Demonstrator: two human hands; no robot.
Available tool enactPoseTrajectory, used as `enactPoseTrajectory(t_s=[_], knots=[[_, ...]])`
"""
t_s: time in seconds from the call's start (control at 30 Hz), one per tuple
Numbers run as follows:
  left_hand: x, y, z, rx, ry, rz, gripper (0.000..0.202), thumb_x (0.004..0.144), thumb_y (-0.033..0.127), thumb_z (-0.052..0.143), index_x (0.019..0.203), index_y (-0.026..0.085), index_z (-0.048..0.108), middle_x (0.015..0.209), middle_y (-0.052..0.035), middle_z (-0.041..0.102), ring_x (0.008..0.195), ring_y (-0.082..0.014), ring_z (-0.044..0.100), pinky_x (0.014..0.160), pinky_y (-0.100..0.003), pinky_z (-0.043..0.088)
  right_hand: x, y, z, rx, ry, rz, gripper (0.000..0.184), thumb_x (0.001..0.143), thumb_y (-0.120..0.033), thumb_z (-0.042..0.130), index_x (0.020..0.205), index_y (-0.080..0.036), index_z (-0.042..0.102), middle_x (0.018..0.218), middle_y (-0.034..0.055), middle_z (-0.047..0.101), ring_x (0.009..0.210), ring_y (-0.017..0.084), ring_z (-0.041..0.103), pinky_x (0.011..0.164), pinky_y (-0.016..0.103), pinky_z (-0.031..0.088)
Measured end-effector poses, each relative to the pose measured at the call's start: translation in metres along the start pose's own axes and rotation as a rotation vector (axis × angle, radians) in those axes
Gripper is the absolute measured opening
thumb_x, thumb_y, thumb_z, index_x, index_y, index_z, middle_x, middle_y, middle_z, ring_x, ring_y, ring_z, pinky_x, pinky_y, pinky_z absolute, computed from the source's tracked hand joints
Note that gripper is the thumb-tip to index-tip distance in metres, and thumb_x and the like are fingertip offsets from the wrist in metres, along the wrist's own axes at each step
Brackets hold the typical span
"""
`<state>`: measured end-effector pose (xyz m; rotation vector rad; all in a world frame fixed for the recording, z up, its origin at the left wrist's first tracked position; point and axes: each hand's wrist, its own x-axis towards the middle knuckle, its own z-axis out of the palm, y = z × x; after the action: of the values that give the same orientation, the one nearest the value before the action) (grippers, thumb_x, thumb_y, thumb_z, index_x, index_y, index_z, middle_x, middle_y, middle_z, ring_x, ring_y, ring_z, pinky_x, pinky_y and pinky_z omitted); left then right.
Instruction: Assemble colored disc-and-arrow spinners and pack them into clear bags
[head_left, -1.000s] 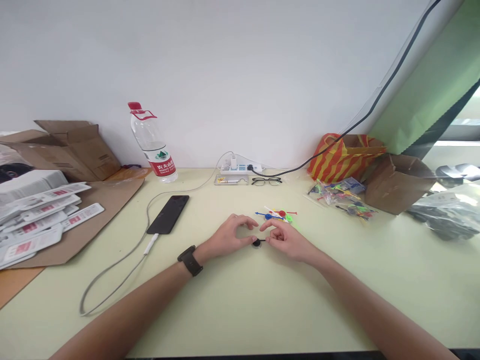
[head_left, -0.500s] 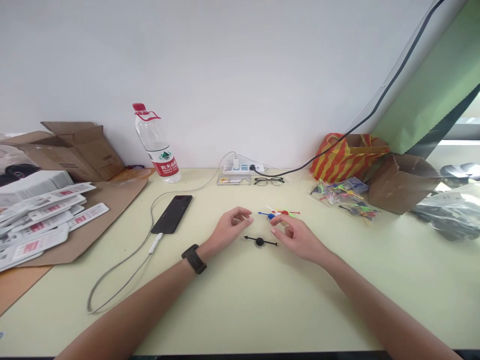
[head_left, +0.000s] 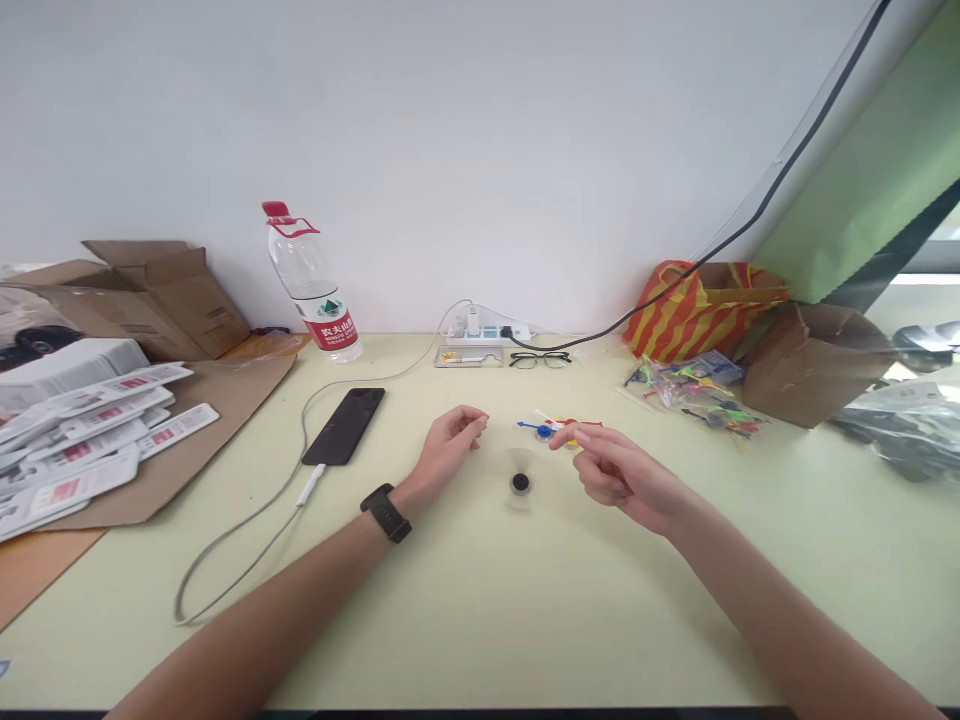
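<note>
Spinner (head_left: 520,484) is blurred; where its long arms point can't be told. Nothing is seen in curled left hand (head_left: 448,446) or half-open right hand (head_left: 619,477).

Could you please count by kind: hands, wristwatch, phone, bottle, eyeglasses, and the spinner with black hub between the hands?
Left hand and right hand: 2
Spinner: 1
Wristwatch: 1
Phone: 1
Bottle: 1
Eyeglasses: 1 pair
Total: 7
</note>
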<state>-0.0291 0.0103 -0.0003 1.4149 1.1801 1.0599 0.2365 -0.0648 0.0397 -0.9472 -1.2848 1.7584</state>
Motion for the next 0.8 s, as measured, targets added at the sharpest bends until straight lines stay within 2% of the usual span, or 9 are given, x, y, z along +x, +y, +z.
enactPoseTrajectory(t_s=[0.13,0.23,0.37,0.5,0.57,0.67,0.73,0.8], knots=[[0.001,-0.001,-0.003,0.016,-0.022,-0.003,0.027,0.086,0.045,0.070,0.096,0.019,0.070,0.092,-0.0039,0.065,0.078,-0.0162,0.060,0.076,-0.031,0.052,0.014,0.006,-0.009,-0.066,0.196,-0.028,0.038,0.091,-0.056,0.068,0.102,-0.020,0.069,0.060,-0.0092,0.029,0.053,0.009,0.015,0.048,0.026,0.012],[0.004,-0.001,-0.008,0.024,-0.085,-0.002,0.028,0.086,0.046,0.070,0.095,0.019,0.069,0.085,-0.0019,0.063,0.076,-0.0153,0.060,0.073,-0.030,0.051,0.021,0.012,-0.021,-0.163,0.379,-0.117,0.040,0.085,-0.059,0.074,0.093,-0.020,0.069,0.061,-0.0078,0.034,0.053,0.009,0.021,0.049,0.026,0.016],[0.012,-0.002,-0.020,0.106,-0.202,0.046,0.028,0.086,0.046,0.071,0.092,0.019,0.068,0.084,-0.0026,0.064,0.075,-0.0156,0.059,0.067,-0.028,0.050,0.034,0.021,-0.046,-0.347,0.664,-0.272,0.042,0.079,-0.061,0.075,0.087,-0.021,0.068,0.064,-0.0033,0.051,0.056,0.012,0.039,0.051,0.028,0.029],[0.019,-0.007,-0.031,0.201,-0.151,0.110,0.030,0.087,0.048,0.069,0.093,0.019,0.069,0.082,-0.0033,0.065,0.077,-0.0173,0.061,0.065,-0.027,0.049,0.044,0.030,-0.071,-0.500,0.877,-0.402,0.034,0.083,-0.054,0.068,0.091,-0.021,0.068,0.082,0.0049,0.067,0.077,0.021,0.064,0.067,0.033,0.048],[0.021,-0.009,-0.033,0.234,-0.103,0.161,0.030,0.089,0.048,0.067,0.093,0.019,0.069,0.080,-0.0029,0.065,0.073,-0.0163,0.060,0.064,-0.027,0.048,0.045,0.032,-0.078,-0.519,0.932,-0.443,0.028,0.086,-0.045,0.063,0.098,-0.020,0.067,0.092,0.0086,0.071,0.091,0.024,0.069,0.075,0.037,0.054],[0.018,-0.006,-0.030,0.304,-0.048,0.266,0.029,0.091,0.048,0.064,0.093,0.020,0.072,0.081,-0.0033,0.068,0.073,-0.0169,0.060,0.066,-0.028,0.047,0.041,0.030,-0.077,-0.508,0.905,-0.502,0.028,0.082,-0.028,0.054,0.105,-0.020,0.067,0.111,0.0118,0.073,0.113,0.027,0.067,0.082,0.040,0.059],[0.014,0.000,-0.026,0.340,-0.014,0.330,0.029,0.091,0.049,0.063,0.095,0.021,0.073,0.085,-0.0042,0.071,0.078,-0.0186,0.063,0.069,-0.029,0.048,0.037,0.026,-0.068,-0.511,0.916,-0.540,0.032,0.079,-0.023,0.049,0.103,-0.021,0.069,0.122,0.0125,0.072,0.121,0.028,0.064,0.079,0.040,0.061],[0.013,0.011,-0.019,0.324,0.020,0.367,0.030,0.091,0.050,0.064,0.099,0.022,0.074,0.090,-0.0051,0.073,0.082,-0.0197,0.065,0.071,-0.030,0.049,0.035,0.018,-0.054,-0.504,0.979,-0.573,0.035,0.078,-0.022,0.046,0.103,-0.021,0.071,0.130,0.0129,0.069,0.115,0.029,0.067,0.072,0.038,0.062]])
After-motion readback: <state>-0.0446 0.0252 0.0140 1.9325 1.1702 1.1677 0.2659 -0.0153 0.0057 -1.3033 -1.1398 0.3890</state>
